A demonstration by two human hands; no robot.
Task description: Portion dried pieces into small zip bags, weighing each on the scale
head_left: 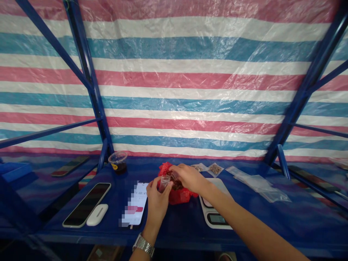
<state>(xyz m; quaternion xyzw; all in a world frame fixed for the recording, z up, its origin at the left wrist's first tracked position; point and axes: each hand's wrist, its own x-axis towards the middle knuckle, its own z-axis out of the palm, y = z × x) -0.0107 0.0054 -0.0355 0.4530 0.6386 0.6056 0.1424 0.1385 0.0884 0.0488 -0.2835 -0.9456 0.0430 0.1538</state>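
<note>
"Pinching what, that left hand [160, 197]?"

"A small clear plastic bag [164, 182], lower centre of the frame; probably light, limp and slippery, best held by its edges"

"And the right hand [190, 177]?"

"At the dry-looking brown pieces [178, 185] in the crumpled red plastic bag [179, 197] just beside; its fingertips are hidden, so I cannot tell its grip. Those pieces look light, perhaps brittle"

The left grip [159, 195] has its thumb and fingers curved toward each other, in a pinch. The right grip [188, 177] is palm down just beside it, its fingertips partly hidden. The right forearm [244, 221] slants in from near right, bare.
</note>
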